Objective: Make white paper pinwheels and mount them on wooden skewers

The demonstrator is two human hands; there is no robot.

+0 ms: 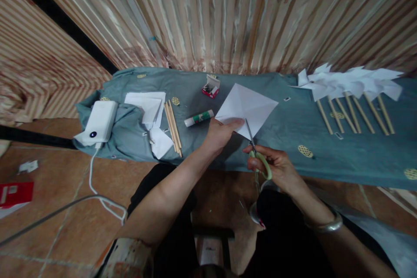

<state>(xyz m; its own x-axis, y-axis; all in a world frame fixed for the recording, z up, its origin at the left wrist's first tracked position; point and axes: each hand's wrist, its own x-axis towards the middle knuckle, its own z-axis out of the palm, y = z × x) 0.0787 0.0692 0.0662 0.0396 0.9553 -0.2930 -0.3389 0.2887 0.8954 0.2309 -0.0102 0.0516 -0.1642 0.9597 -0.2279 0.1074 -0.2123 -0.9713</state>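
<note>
My left hand (pixel 221 134) pinches the near-left edge of a square sheet of white paper (pixel 249 103), which is turned like a diamond and creased across the middle. In my right hand (pixel 275 163) is a pair of scissors (pixel 262 163) with pale green handles. Its blades lie over the near corner of the paper and point toward the centre. Just left of the paper a glue stick (pixel 199 118) with a green label lies on the cloth. Behind it stands a small red open box (pixel 211 87) with tiny dark pieces inside.
Finished paper pinwheels (pixel 355 82) on wooden sticks lie overlapped at the right. Left are loose wooden sticks (pixel 173 128), stacked white paper (pixel 156 100), a folded paper piece (pixel 161 142) and a white power bank (pixel 100 121) with a cable. Pleated curtains (pixel 221 17) hang behind the grey-green cloth (pixel 365 156).
</note>
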